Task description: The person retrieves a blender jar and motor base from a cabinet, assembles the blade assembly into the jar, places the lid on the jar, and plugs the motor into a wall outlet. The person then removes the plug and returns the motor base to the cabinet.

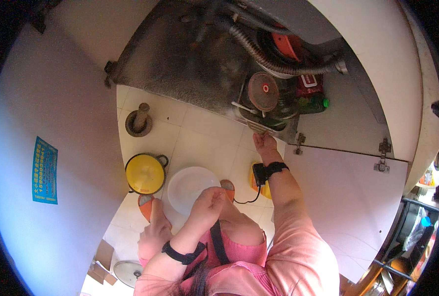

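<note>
My right hand (265, 144) reaches to the cabinet's front edge. Its fingers are curled at the near rim of a dark rectangular tray (280, 129) and appear to grip it. On the tray are a round brown lid (263, 92) and what look like glass items, partly hidden; a thin pale handle lies beside the lid. My left hand (209, 202) is loosely closed by my knee, above the edge of a white basin (186, 186) on the floor. Nothing shows between its fingers.
Open cabinet doors stand at left (81, 123) and right (345, 192). A ribbed drain hose (259, 53) crosses the cabinet; a green-capped bottle (312, 104) lies behind the tray. On the floor are a yellow-lidded pot (145, 173), a stone mortar (137, 129) with pestle, and a glass lid (126, 273).
</note>
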`<state>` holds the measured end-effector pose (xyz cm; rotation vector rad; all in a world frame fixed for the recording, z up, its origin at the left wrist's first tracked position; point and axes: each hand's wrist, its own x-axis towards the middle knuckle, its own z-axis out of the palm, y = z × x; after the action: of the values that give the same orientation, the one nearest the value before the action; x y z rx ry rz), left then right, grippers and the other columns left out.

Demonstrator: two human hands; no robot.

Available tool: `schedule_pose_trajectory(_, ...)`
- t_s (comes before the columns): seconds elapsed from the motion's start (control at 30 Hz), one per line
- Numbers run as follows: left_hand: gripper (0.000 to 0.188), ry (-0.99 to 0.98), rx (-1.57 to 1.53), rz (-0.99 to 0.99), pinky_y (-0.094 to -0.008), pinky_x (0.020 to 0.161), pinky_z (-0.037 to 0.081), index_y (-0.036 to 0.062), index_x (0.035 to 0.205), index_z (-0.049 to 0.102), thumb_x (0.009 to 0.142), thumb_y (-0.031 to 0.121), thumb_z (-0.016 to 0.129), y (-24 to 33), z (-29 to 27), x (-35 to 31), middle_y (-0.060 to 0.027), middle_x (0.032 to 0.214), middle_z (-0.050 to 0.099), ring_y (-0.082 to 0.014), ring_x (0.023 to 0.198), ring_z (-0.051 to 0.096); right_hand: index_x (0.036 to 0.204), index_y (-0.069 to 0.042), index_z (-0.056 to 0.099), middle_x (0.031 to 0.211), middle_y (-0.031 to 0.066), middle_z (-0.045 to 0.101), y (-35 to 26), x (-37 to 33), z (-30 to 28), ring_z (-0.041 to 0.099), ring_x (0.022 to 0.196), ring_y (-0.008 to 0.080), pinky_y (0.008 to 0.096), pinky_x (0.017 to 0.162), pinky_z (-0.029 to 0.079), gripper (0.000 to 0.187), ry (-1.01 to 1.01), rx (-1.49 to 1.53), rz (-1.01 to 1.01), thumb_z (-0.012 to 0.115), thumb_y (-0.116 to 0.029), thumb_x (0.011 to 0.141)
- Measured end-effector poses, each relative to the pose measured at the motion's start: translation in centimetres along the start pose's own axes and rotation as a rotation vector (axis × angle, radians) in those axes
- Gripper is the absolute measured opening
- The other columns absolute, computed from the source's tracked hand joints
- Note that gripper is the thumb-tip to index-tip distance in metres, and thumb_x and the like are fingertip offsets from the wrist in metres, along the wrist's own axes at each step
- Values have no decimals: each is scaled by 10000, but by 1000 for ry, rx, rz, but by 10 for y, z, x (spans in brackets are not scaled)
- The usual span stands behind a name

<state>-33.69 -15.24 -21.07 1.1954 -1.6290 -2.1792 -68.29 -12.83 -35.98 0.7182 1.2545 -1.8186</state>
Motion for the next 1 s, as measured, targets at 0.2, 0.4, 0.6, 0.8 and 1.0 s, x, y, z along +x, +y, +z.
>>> schedule_pose_trajectory(0.2, 240, -33, -22, 9, -275, 777, 512, -3, 1151, 523, 952, 130, 509, -1, 0, -1, -86, 956, 613, -151, 869, 611, 966, -85, 532, 823, 78, 607, -60, -18, 32, 591, 656, 160, 324, 573, 513, 213, 514, -1091, -207, 482, -292, 958)
schedule_pose_trajectory(0.4, 234, 1, -41, -33, -278, 769, 492, 5, 1142, 531, 948, 133, 516, 1, 2, -4, -80, 958, 619, -147, 868, 608, 1021, -57, 552, 862, 89, 594, -130, 5, 127, 613, 763, 262, 369, 633, 548, 202, -93, -530, -303, 485, -239, 966)
schedule_pose_trajectory(0.6, 233, 35, 5, -99, -348, 811, 492, 32, 1080, 582, 884, 157, 562, 17, -6, -2, -178, 1037, 606, -290, 968, 614, 1269, -55, 498, 1215, 145, 558, -164, 61, 152, 546, 1077, 303, 461, 833, 543, 357, -409, 79, 22, 391, -266, 1002)
schedule_pose_trajectory(0.8, 253, 25, 34, -80, -313, 779, 490, 23, 1115, 569, 913, 174, 552, 21, -5, 1, -131, 971, 625, -201, 883, 623, 1300, -65, 453, 1268, 144, 506, -170, 93, 163, 510, 1123, 315, 480, 864, 521, 373, -353, -17, -22, 405, -265, 989)
schedule_pose_trajectory(1.0, 213, 16, 17, -52, -359, 793, 495, 33, 1049, 584, 851, 109, 560, 21, -6, -3, -178, 1012, 605, -320, 936, 608, 1324, -67, 408, 1310, 140, 457, -173, 92, 153, 485, 1147, 319, 483, 869, 516, 402, -174, -541, -391, 423, -267, 975)
